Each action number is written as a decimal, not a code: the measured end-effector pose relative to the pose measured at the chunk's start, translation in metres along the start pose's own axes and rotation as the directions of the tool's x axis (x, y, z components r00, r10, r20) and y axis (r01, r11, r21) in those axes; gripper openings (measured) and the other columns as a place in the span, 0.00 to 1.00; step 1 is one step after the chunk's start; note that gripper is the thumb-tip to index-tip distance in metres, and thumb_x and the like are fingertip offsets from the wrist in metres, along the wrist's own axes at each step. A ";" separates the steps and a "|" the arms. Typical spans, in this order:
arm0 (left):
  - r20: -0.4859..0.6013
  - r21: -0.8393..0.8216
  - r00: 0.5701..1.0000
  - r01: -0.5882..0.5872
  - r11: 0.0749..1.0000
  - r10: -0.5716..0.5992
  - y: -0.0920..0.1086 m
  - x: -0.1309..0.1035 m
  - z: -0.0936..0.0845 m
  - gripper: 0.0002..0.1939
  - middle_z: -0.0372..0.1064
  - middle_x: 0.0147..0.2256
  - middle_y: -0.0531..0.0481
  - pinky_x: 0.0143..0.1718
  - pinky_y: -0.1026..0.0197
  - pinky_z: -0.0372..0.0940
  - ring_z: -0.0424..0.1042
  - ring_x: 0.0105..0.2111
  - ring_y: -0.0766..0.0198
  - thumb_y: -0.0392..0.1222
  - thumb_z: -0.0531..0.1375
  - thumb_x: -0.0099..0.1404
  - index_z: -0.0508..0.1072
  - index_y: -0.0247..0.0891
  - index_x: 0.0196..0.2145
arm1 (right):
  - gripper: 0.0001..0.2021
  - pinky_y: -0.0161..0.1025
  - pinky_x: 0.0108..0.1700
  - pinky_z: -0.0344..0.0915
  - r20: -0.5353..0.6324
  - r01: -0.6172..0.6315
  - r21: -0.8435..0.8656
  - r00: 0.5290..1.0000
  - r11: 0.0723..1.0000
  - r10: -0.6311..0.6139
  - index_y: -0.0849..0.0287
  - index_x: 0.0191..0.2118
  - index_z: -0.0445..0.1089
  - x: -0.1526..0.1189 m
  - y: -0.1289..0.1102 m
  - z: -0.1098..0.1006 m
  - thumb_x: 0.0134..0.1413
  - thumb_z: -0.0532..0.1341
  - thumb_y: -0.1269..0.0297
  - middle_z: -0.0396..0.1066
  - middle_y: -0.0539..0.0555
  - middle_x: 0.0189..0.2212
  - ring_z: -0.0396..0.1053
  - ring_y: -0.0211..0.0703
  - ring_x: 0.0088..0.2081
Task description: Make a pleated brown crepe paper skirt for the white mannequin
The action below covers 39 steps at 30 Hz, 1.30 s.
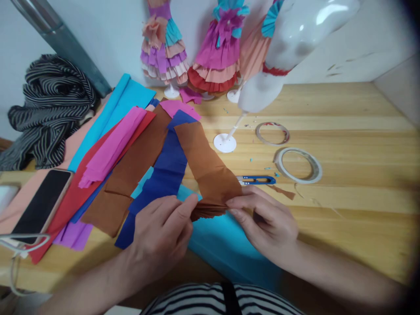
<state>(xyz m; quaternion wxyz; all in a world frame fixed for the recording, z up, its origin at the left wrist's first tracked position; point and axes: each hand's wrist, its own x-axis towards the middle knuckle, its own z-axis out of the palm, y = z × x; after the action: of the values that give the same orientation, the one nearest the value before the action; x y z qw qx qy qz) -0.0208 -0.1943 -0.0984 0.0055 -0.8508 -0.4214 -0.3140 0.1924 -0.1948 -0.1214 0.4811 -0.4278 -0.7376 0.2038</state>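
Observation:
A brown crepe paper strip (211,168) runs from the sheets down to both hands, and its lower edge is gathered in small pleats. My left hand (164,227) is closed on the left end of the pleats, thumb on top. Pinched between the thumb and fingers of my right hand (265,218) is the right end of the same strip. Beneath the hands lies turquoise paper (226,240). A dark blue strip (169,166) is left of the brown one. Blue-handled snips (259,180) rest just beyond my right hand.
Colored paper sheets (111,118), a phone (42,205) and a striped cloth (62,96) lie left. Two tape rolls (298,165) (273,133) sit right. A white mannequin on a stand (225,142) and paper dresses (216,52) stand at the back.

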 end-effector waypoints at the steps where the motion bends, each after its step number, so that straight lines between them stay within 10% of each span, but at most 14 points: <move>1: -0.018 -0.011 1.000 0.011 1.000 -0.011 0.000 0.000 0.001 0.16 0.75 0.30 0.52 0.35 0.64 0.72 0.76 0.31 0.64 0.27 0.56 0.61 0.72 0.39 0.45 | 0.10 0.33 0.27 0.65 -0.002 0.005 -0.005 1.000 1.000 -0.005 0.56 0.36 0.70 0.000 0.000 0.000 0.54 0.60 0.79 0.70 0.50 0.26 0.69 0.37 0.27; 17: 0.112 -0.262 0.976 0.211 0.942 -0.187 -0.001 0.005 0.002 0.09 0.73 0.24 0.54 0.25 0.69 0.68 0.74 0.23 0.69 0.27 0.55 0.59 0.72 0.37 0.31 | 0.06 0.36 0.32 0.69 0.004 -0.308 0.218 0.949 0.926 0.315 0.56 0.29 0.71 -0.001 0.006 0.006 0.50 0.65 0.74 0.73 0.49 0.25 0.70 0.38 0.28; 28: 0.573 -0.594 0.648 0.750 0.290 -0.502 0.004 0.008 0.007 0.08 0.78 0.23 0.54 0.27 0.65 0.76 0.78 0.24 0.62 0.29 0.55 0.56 0.73 0.37 0.26 | 0.06 0.34 0.29 0.69 0.038 -0.374 0.225 0.926 0.900 0.375 0.56 0.30 0.72 -0.003 0.008 0.005 0.49 0.65 0.75 0.73 0.49 0.24 0.71 0.37 0.26; 35: 0.306 -0.475 0.862 0.506 0.720 -0.404 0.002 0.006 0.005 0.09 0.76 0.22 0.56 0.22 0.75 0.68 0.74 0.20 0.71 0.27 0.57 0.56 0.76 0.36 0.29 | 0.11 0.35 0.27 0.67 0.060 -0.259 0.091 0.965 0.962 0.254 0.54 0.40 0.76 0.000 0.008 0.002 0.54 0.63 0.75 0.73 0.50 0.27 0.70 0.38 0.29; 39: 0.292 -0.425 0.870 0.491 0.761 -0.398 0.001 0.003 0.006 0.09 0.77 0.24 0.54 0.21 0.73 0.66 0.73 0.20 0.70 0.29 0.57 0.57 0.76 0.36 0.29 | 0.14 0.35 0.28 0.67 0.071 -0.185 0.031 0.981 0.982 0.183 0.52 0.44 0.76 -0.001 0.010 0.000 0.55 0.62 0.76 0.72 0.50 0.29 0.70 0.38 0.30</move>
<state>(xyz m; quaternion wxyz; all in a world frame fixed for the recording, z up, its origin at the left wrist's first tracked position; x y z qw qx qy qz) -0.0157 -0.1913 -0.1012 -0.3220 -0.7244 -0.5177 -0.3218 0.1969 -0.1902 -0.1291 0.4428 -0.4779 -0.7069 0.2755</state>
